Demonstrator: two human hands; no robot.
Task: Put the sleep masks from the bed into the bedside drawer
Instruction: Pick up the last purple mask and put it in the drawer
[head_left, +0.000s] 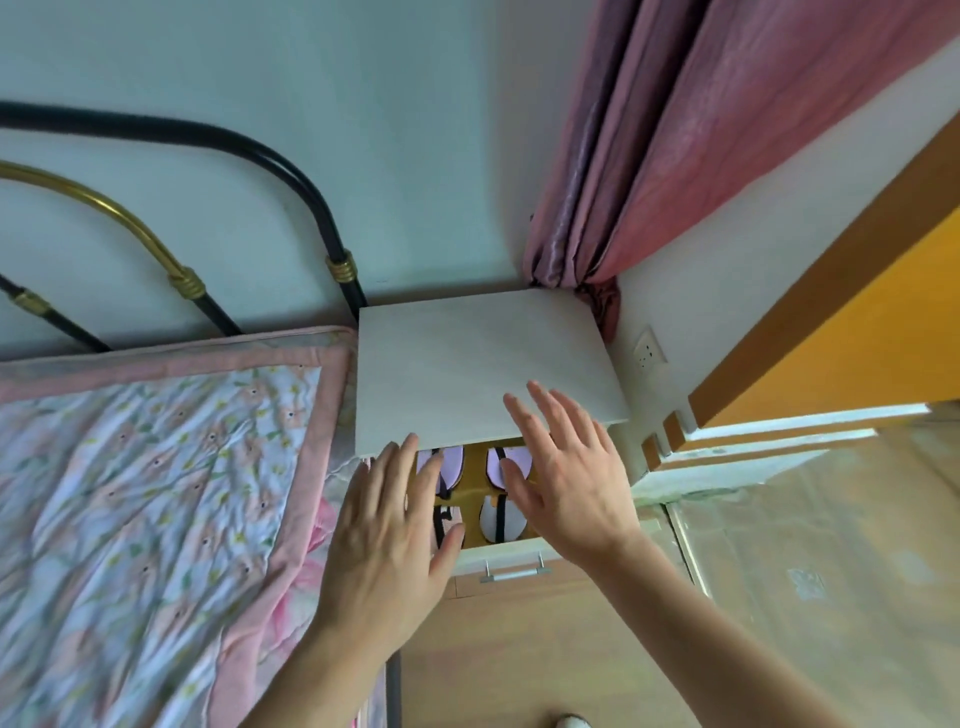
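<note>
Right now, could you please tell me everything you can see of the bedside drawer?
The bedside drawer is pulled open under the white nightstand top. Its front is white with a metal bar handle; its inside looks yellow-brown, split into compartments holding lilac and white sleep masks with black straps. Both open hands hover over it; contact is unclear.

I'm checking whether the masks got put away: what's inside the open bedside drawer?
Sleep masks with black straps lie in the drawer. Both hands and the nightstand top hide the rest.
</note>
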